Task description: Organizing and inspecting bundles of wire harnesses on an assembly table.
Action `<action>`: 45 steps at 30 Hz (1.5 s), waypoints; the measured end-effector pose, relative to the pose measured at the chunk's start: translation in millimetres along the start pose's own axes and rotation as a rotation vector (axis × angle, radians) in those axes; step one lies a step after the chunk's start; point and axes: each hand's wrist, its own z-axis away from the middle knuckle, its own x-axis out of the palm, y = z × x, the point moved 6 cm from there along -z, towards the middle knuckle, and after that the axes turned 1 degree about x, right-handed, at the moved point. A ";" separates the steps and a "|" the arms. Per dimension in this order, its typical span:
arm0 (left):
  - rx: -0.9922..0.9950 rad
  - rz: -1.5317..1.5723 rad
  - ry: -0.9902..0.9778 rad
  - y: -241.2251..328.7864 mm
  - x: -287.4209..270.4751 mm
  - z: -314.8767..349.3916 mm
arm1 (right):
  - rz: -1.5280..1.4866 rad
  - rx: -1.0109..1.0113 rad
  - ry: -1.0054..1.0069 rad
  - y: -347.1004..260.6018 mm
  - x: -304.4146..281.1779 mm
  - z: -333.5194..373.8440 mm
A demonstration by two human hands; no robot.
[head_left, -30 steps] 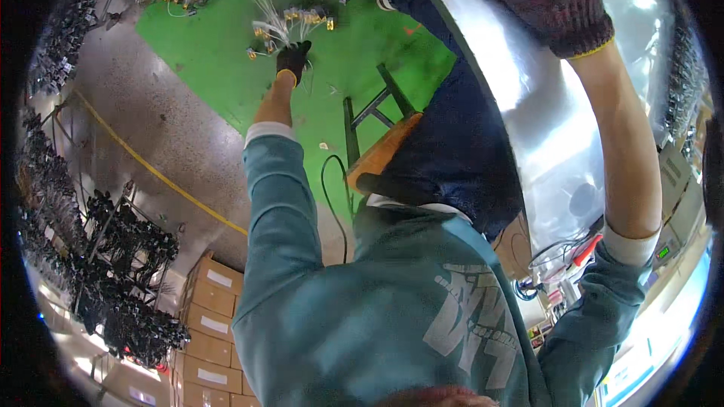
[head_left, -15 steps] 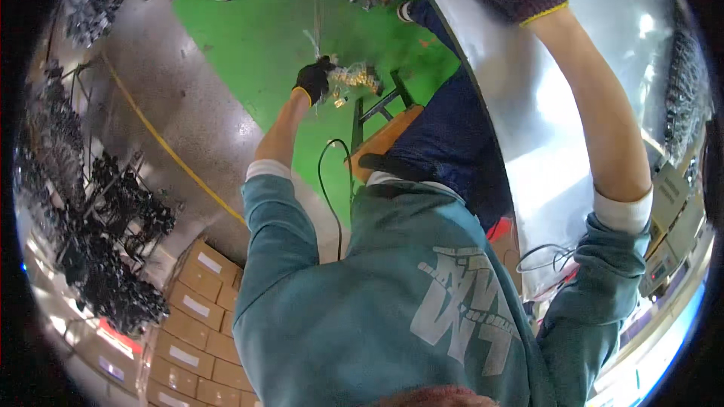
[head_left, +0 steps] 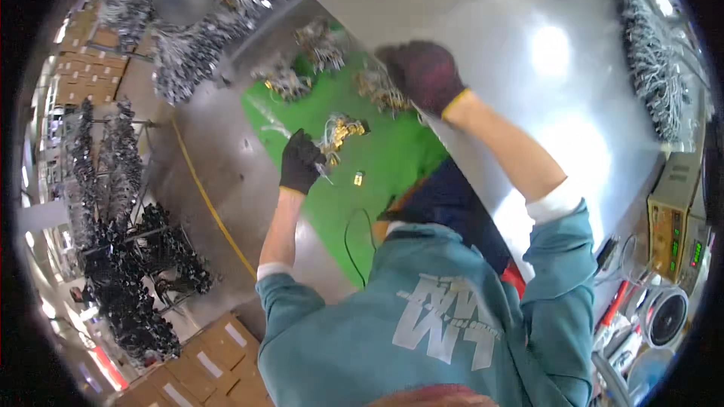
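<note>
My left hand point(head_left: 302, 162), in a dark knitted glove, is closed around a bundle of cables with gold-coloured connectors point(head_left: 345, 132). The bundle hangs over the green floor, and a small loose-looking connector point(head_left: 358, 178) shows below it. My right hand point(head_left: 424, 78), gloved in dark red and black, is over the left edge of the shiny metal table point(head_left: 483, 22). Motion smears its fingers, so their grip is not clear. Just beyond it a cable bundle point(head_left: 377, 89) is partly covered by the hand.
More cable bundles point(head_left: 285, 81) are on the green floor point(head_left: 392, 154). Racks of silver cables point(head_left: 204, 38) stand at the far left, with black cable racks point(head_left: 136, 271) nearer. Cardboard boxes point(head_left: 204, 362) are at lower left. Instruments with lit displays point(head_left: 673, 234) stand at right.
The view has swung, bringing the silver cable racks into sight. My right hand has come left and nearer, toward the table edge. My left hand still grips the cable bundle.
</note>
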 end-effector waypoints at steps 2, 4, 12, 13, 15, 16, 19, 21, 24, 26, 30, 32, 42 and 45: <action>0.244 -0.053 0.051 17.8 73.9 41.9 | -0.081 -0.035 -0.026 -16.4 -10.0 24.8; 0.370 -0.033 -0.234 38.1 134.4 76.7 | -0.207 -0.060 -0.038 -40.6 -24.3 42.5; 0.549 -0.294 -0.613 53.7 363.9 147.5 | -0.516 -0.222 -0.080 -114.1 -122.5 122.1; 0.525 -0.392 -0.637 54.3 386.2 145.3 | -0.521 -0.227 0.076 -116.8 -152.0 121.2; 0.449 -0.418 -0.817 29.7 458.9 140.6 | -0.532 -0.235 0.231 -127.8 -195.3 129.0; 0.424 -0.314 -0.742 30.1 472.3 134.7 | -0.630 -0.186 0.267 -135.4 -212.2 132.6; 0.410 -0.269 -0.592 10.3 499.7 128.6 | -0.762 -0.040 0.378 -140.9 -246.8 156.7; 0.302 -0.300 -0.794 -16.1 527.8 121.5 | -0.733 0.006 0.613 -128.0 -258.9 177.0; 0.006 -0.262 -1.047 -67.3 563.1 117.6 | -0.559 -0.085 0.845 -111.3 -298.3 201.3; 0.040 -0.268 -0.903 -100.3 581.2 107.4 | -0.576 0.002 0.921 -98.5 -317.3 221.6; -0.081 -0.408 -1.004 -177.1 619.1 101.1 | -0.487 0.057 0.921 -69.4 -342.1 246.1; 0.056 -0.557 -0.677 -192.9 598.1 90.5 | -0.469 0.072 0.799 -71.3 -329.0 240.9; -0.692 -0.298 -0.824 -281.3 604.5 18.9 | -0.237 0.275 0.600 -11.4 -302.3 297.6; -0.619 -0.779 -0.968 -294.9 608.3 41.8 | -0.219 0.295 0.499 -2.2 -310.0 298.5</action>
